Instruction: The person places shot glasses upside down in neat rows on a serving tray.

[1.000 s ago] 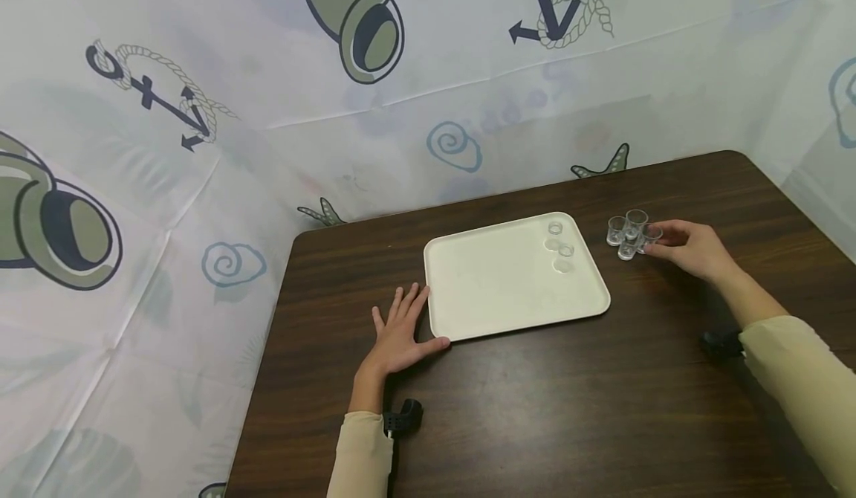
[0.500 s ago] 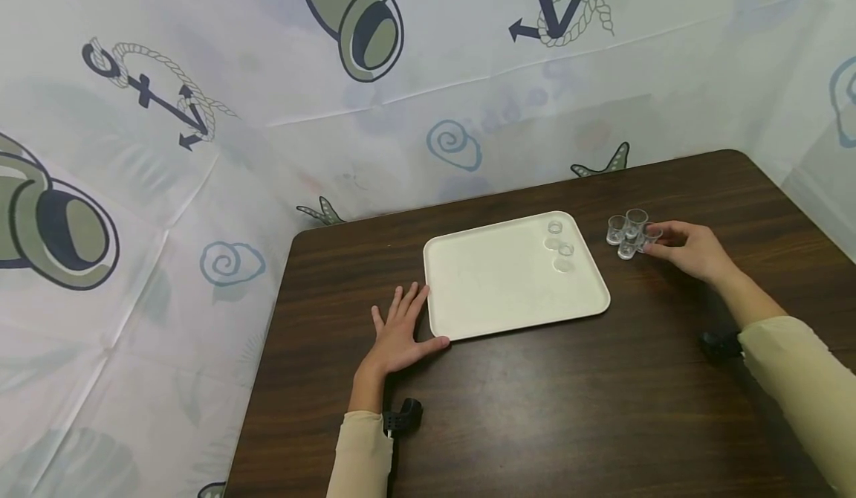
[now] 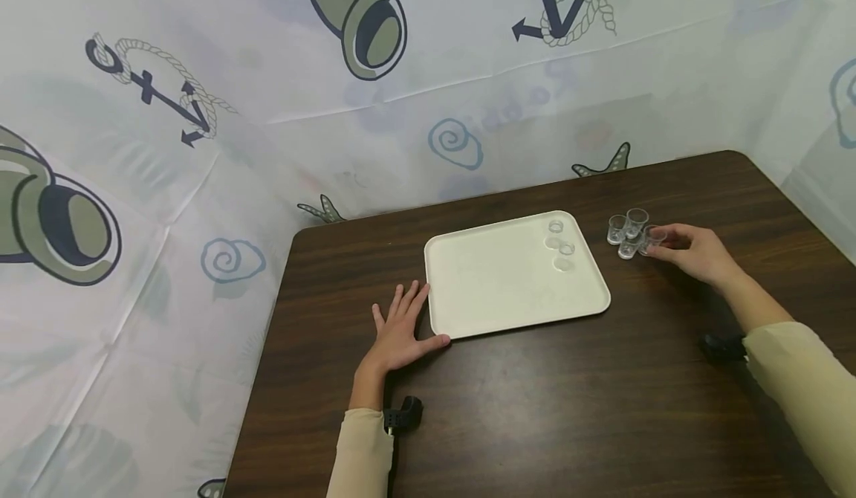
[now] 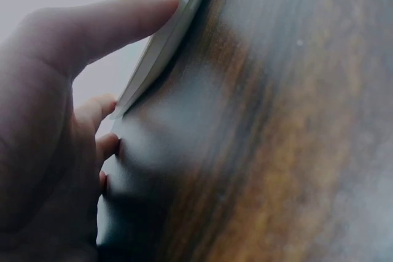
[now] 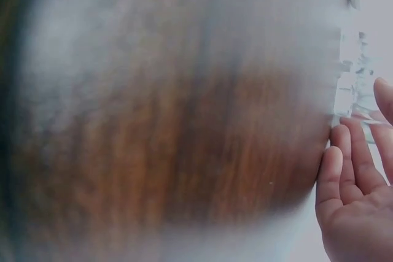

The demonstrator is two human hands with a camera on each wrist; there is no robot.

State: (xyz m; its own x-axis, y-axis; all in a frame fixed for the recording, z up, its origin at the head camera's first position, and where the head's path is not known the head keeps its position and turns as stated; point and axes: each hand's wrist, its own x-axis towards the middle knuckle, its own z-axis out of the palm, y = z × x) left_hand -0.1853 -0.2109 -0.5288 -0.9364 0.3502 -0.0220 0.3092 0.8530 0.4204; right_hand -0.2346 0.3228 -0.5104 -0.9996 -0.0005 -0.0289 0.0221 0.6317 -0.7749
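In the head view my right hand [image 3: 695,251] pinches a small clear shot glass [image 3: 652,241] between thumb and fingers. This glass stands at the right of a tight cluster of similar clear glasses [image 3: 617,230], which are partly hidden in the right wrist view. My left hand [image 3: 396,340] lies with fingers spread at the near left corner of a cream rectangular tray [image 3: 501,290]. Its thumb [image 4: 123,26] rests against the tray's rim in the left wrist view, the other fingertips along the left side. Two more clear glasses [image 3: 558,245] stand upright near the tray's right end.
A dark wood-grain table [image 3: 535,409] carries everything. Behind it and to the left hangs a pale cloth backdrop [image 3: 374,141] printed with anchors and shells. A black wrist device [image 3: 404,416] sits on the left arm.
The pinched glass and my right hand have shifted very slightly to the right, away from the other glasses. My left hand and the tray stay put.
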